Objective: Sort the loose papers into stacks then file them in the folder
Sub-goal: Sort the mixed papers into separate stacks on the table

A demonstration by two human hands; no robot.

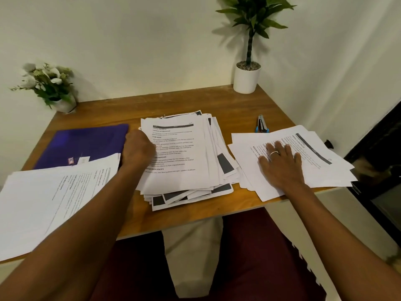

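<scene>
Right hand (280, 164) is lying flat, fingers spread, pressing down on the right-hand stack (325, 170) of printed sheets, a ring showing on one finger. Left hand (138, 148) is sitting at the left edge of the middle pile (180, 153), its fingers hidden behind the back of the hand, so I cannot tell whether it is pinching a sheet. That middle pile is looking thick and ragged, white pages of black text fanning out, dark bars poking from the bottom. A third stack (43, 203) is overhanging the near left of the table (238, 105), partly covering the purple folder (86, 144). A small stapler (262, 124) is resting just beyond the right-hand stack
</scene>
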